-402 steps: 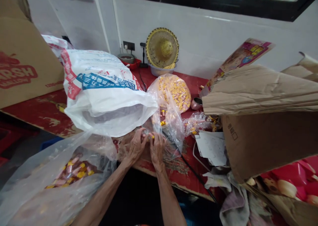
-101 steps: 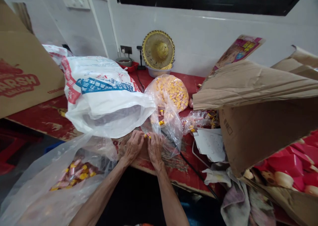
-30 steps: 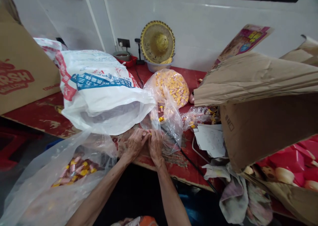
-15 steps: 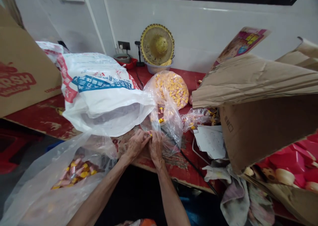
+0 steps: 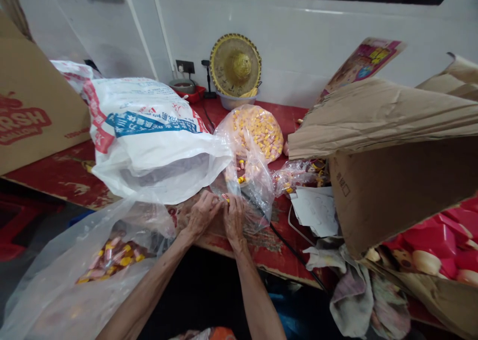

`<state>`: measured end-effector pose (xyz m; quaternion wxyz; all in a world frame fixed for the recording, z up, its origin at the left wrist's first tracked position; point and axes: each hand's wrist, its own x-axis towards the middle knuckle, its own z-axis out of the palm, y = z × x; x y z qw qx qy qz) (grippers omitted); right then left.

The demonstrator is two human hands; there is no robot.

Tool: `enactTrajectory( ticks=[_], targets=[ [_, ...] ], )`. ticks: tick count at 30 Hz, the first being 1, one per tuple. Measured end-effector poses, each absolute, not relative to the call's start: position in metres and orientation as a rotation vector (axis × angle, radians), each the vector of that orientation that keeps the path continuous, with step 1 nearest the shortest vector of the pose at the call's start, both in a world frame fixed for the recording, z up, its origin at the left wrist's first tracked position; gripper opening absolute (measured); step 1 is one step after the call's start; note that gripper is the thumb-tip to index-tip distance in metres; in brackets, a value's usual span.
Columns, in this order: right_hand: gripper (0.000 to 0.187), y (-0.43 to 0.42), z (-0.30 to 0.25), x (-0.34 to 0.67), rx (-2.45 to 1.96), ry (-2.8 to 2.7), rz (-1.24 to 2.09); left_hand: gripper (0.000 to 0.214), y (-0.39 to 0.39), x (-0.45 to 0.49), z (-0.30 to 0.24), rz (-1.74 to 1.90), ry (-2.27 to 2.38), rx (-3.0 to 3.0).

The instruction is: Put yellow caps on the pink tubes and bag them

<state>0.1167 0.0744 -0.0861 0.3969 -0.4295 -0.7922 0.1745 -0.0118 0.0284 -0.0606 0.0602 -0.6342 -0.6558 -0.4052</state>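
A small yellow-and-pink piece (image 5: 225, 198) sits just below the open mouth of the white sack (image 5: 149, 136), pinched between the fingertips of both hands. The left hand (image 5: 200, 215) and the right hand (image 5: 233, 217) meet there with their fingers curled in and closed on the piece, knuckles nearly touching. Whether the piece is wrapped cannot be told at this size.

Just right of the sack's mouth, touching the right hand, lies a limp clear bag (image 5: 257, 195) with a few loose pieces in it. Behind that, right of the sack, stands a round bag (image 5: 258, 132) packed with yellow and pink pieces.

Below and left of the sack hangs 1 large clear bag (image 5: 56, 290) holding a small heap of the same pieces. The sack rests on a worn red table (image 5: 63, 173). Left of the sack is a printed cardboard box (image 5: 30, 106). Well to the right of it, a torn brown carton (image 5: 392, 190) leans over white papers (image 5: 317, 210). Behind the sack, against the wall, stands a straw hat (image 5: 235, 65).
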Motion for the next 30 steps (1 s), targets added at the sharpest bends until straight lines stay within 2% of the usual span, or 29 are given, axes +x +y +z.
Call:
enactTrajectory(
  ticks=[8, 13, 19, 25, 27, 30],
  targets=[
    [0.03, 0.075, -0.089, 0.118, -1.11, -2.107, 0.435, 0.012, 0.024, -0.006, -0.066, -1.2, -1.96, -1.96],
    [0.029, 0.076, -0.092, 0.117, -1.111, -2.096, 0.433, 0.01, 0.027, -0.008, -0.07, -1.222, -2.13, -1.985],
    [0.029, 0.077, -0.09, 0.116, -1.099, -2.068, 0.424, 0.02, 0.034, -0.014, -0.058, -1.576, -2.364, -1.882],
    [0.033, 0.078, -0.087, 0.116, -1.093, -1.953, 0.48, 0.038, 0.035, -0.016, -0.054, -2.146, -2.694, -1.544],
    [0.033, 0.079, -0.088, 0.117, -1.112, -1.945, 0.498, 0.034, 0.032, -0.015, -0.056, -2.113, -2.673, -1.517],
    [0.031, 0.08, -0.09, 0.119, -1.119, -1.999, 0.526, 0.02, 0.026, -0.01, -0.058, -1.76, -2.519, -1.763]
  ],
)
